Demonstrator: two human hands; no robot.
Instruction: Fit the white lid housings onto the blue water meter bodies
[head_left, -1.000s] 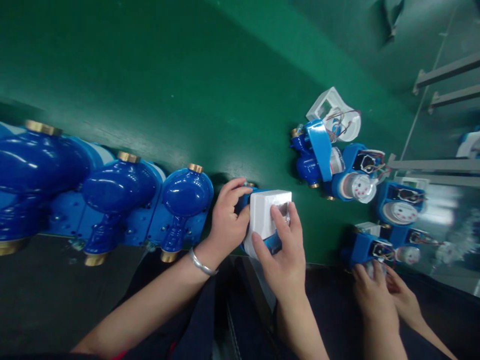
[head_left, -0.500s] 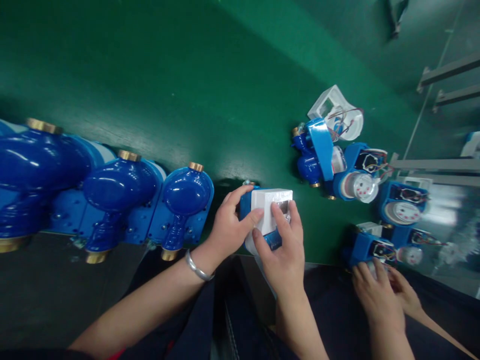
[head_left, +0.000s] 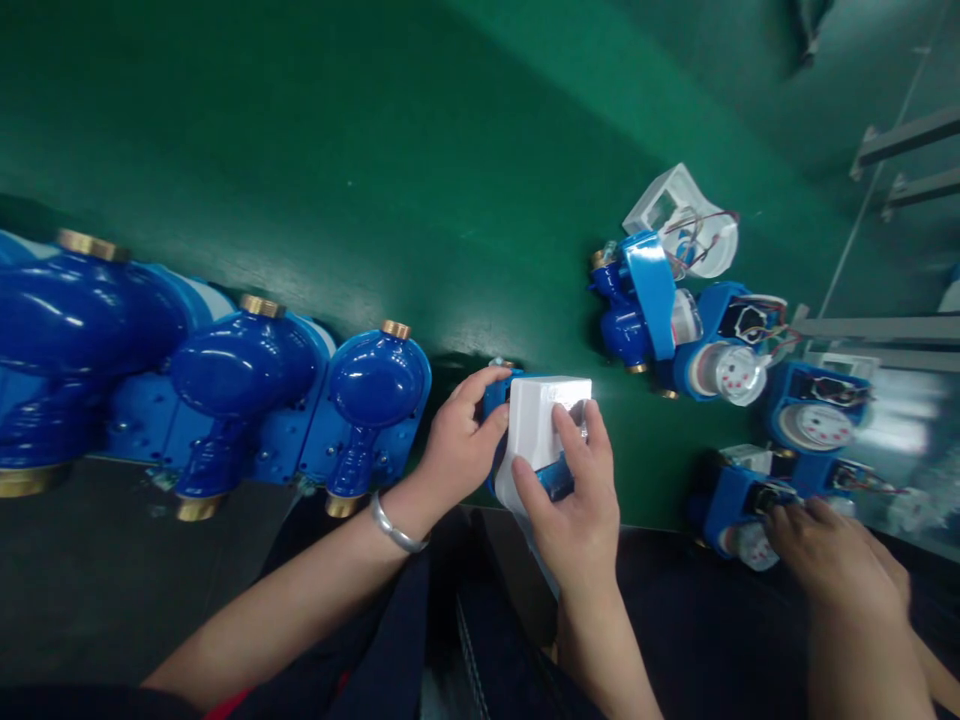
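Note:
In front of me, at the table's near edge, is a water meter with a blue housing and a white plastic cover over it. My left hand grips the housing's left side, thumb against the cover's side wall. A metal bangle circles that wrist. My right hand is closed on the cover from the right, fingers over its window end and thumb on its near part. Much of the meter body lies hidden under the cover and my hands.
To the left, several finished-looking blue meters with brass ends lie face down in a row. On the right stand open meters with wires showing, beside a loose white cover. A co-worker's hands work on another meter. The tabletop is green.
My right hand and the white cover have shifted slightly, and more of the cover's top shows. The co-worker's hands have moved right, uncovering a clear dial. The view has shifted a little.

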